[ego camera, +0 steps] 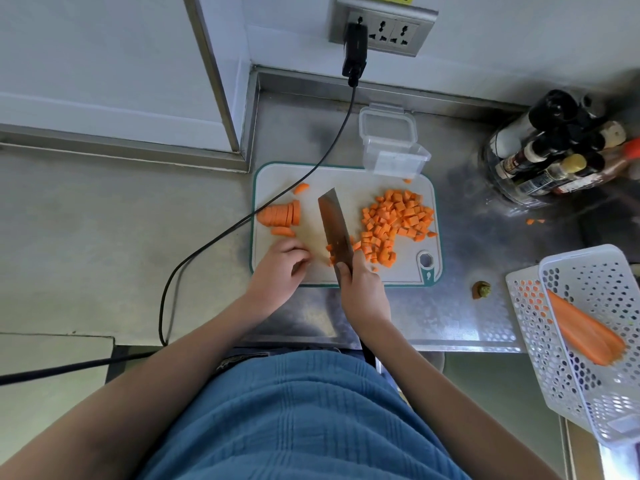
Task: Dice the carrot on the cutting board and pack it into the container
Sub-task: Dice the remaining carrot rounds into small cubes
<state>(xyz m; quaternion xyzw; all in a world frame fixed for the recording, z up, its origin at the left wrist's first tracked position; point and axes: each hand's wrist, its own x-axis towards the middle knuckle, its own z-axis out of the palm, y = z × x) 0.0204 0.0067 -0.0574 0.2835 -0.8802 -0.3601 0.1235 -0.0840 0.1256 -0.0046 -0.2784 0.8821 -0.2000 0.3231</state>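
Carrot dice (394,223) on steel-countertop (450,306) board; right hand (360,289) grips knife (335,226), left hand (280,268) loose.

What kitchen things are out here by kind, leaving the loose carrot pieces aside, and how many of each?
Cutting board: 1
Cleaver: 1, gripped by the right hand
Clear container: 1
Clear lid: 1
White perforated baskets: 2, nested
Total: 6
The left hand rests on the board.
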